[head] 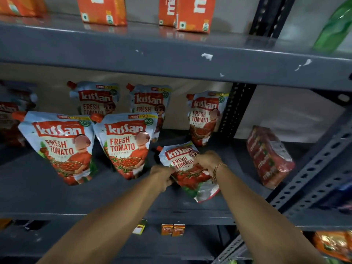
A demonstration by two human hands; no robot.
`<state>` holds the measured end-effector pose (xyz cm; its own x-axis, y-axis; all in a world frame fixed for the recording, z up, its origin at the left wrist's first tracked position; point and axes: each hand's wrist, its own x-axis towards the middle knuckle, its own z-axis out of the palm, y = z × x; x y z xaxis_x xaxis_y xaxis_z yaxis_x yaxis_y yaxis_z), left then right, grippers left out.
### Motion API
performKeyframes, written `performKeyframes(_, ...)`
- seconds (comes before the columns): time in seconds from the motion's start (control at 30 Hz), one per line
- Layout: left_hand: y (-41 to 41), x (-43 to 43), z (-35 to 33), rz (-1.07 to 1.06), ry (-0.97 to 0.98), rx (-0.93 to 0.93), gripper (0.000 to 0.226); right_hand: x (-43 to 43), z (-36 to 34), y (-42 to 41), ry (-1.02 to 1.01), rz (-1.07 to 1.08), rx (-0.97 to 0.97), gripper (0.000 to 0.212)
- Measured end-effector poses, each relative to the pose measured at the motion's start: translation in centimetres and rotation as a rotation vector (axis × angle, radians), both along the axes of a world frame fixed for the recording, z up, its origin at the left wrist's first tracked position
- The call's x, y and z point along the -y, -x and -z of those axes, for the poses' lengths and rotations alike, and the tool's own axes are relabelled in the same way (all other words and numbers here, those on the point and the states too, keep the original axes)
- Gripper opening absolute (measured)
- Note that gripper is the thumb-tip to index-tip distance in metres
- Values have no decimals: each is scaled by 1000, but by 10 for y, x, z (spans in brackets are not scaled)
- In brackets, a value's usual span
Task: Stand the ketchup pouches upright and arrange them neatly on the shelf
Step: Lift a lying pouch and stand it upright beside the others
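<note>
While both hands grip it, the left hand (162, 175) pinching the left edge and the right hand (208, 161) clamped over the right side, the tilted ketchup pouch (187, 171) lies between them near the front of the shelf (114, 197). Its long axis leans back and left, spout end far from the person, base nearest. Neither hand is clearly nearer. Righting it likely means swinging the base down. Two standing front pouches (122, 143) sit to the left, one standing pouch (204, 117) behind at the back.
</note>
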<state>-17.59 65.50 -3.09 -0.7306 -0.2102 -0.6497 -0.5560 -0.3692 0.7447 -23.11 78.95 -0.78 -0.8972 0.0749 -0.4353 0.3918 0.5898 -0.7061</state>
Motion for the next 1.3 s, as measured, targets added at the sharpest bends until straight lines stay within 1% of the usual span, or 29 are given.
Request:
performKeyframes(0.07, 5, -1, -2, -55, 108, -15, 35, -1, -3, -2, 42, 60, -87, 32)
performKeyframes(0.13, 5, -3, -9, -116, 325, -80, 28, 1, -10, -6, 52, 79, -204, 27)
performKeyframes(0.17, 3, -4, -15, -138, 450, -140, 24, 3, -12, -7, 66, 74, -270, 24)
performKeyframes(0.23, -5, -4, -25, -170, 668, -337, 23, 7, -18, -15, 135, 54, -424, 19)
performKeyframes(0.3, -13, -3, -30, -197, 812, -535, 23, 8, -19, -23, 198, 48, -618, 16)
performKeyframes(0.37, -15, 1, -29, -176, 898, -645, 23, 5, -10, -28, 224, 73, -754, 16)
performKeyframes(0.43, -14, 5, -22, -127, 971, -671, 22, 5, 5, -32, 223, 84, -748, 13)
performKeyframes(0.5, -12, 8, -18, -116, 1039, -634, 20, 4, 17, -38, 236, 72, -667, 13)
performKeyframes(0.57, -9, 10, -18, -122, 1028, -620, 19, 4, 17, -40, 365, 89, -613, 12)
performKeyframes(0.63, -7, 9, -20, -111, 984, -623, 18, 3, 7, -34, 601, 147, -598, 15)
performKeyframes(0.7, -6, 8, -20, -106, 921, -654, 18, 1, -5, -20, 846, 217, -573, 24)
performKeyframes(0.8, -5, 6, -26, -138, 803, -729, 19, 0, -20, 2, 1064, 272, -525, 29)
performKeyframes(0.87, -3, 3, -34, -164, 710, -806, 20, -4, -29, 11, 1105, 214, -489, 27)
performKeyframes(0.93, 2, 0, -44, -188, 649, -844, 15, -5, -34, 16, 1108, 141, -478, 26)
performKeyframes(0.97, 5, 0, -47, -199, 631, -849, 9, -6, -36, 17, 1087, 118, -489, 27)
performKeyframes(1.0, 7, 0, -50, -211, 616, -852, 9, -6, -37, 18, 1057, 106, -511, 28)
performKeyframes(1.1, 12, 1, -54, -216, 563, -879, 24, -9, -40, 20, 959, 109, -618, 28)
performKeyframes(1.17, 14, 0, -53, -174, 567, -892, 34, -14, -37, 19, 970, 146, -655, 26)
performKeyframes(1.23, 17, -1, -48, -152, 530, -881, 35, -17, -33, 15, 1016, 183, -628, 23)
performKeyframes(1.3, 19, 1, -39, -138, 510, -842, 32, -13, -25, 8, 1100, 223, -530, 21)
